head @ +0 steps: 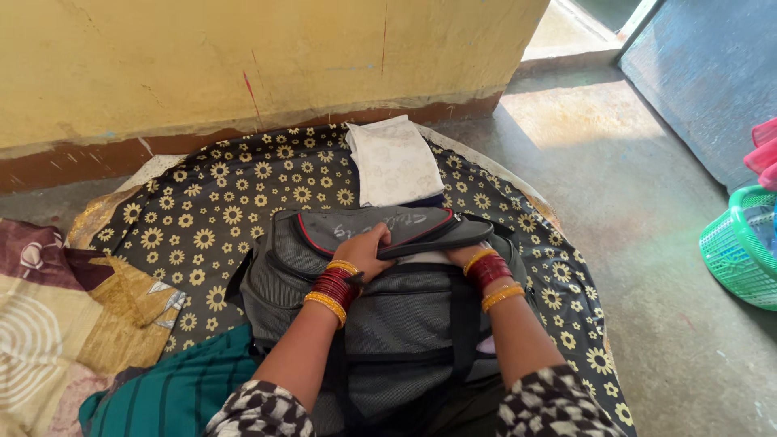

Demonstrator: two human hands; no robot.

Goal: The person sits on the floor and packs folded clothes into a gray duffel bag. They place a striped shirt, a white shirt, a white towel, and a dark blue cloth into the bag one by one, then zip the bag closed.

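Note:
A grey backpack (405, 316) with red piping lies on a dark cloth printed with yellow flowers (218, 202). My left hand (368, 251) grips the edge of the bag's open top flap (372, 226) and holds it up. My right hand (457, 255) reaches inside the main opening; its fingers are hidden under the flap, so what they touch cannot be seen. Both wrists wear red and gold bangles. A folded white cloth (394, 162) lies on the flowered cloth just beyond the bag.
A yellow wall (243, 57) with a brown base runs behind. Patterned fabrics (57, 316) and a teal striped cloth (174, 388) lie at left. A green plastic basket (740, 251) stands at right on the concrete floor (647, 243), near a dark door (712, 73).

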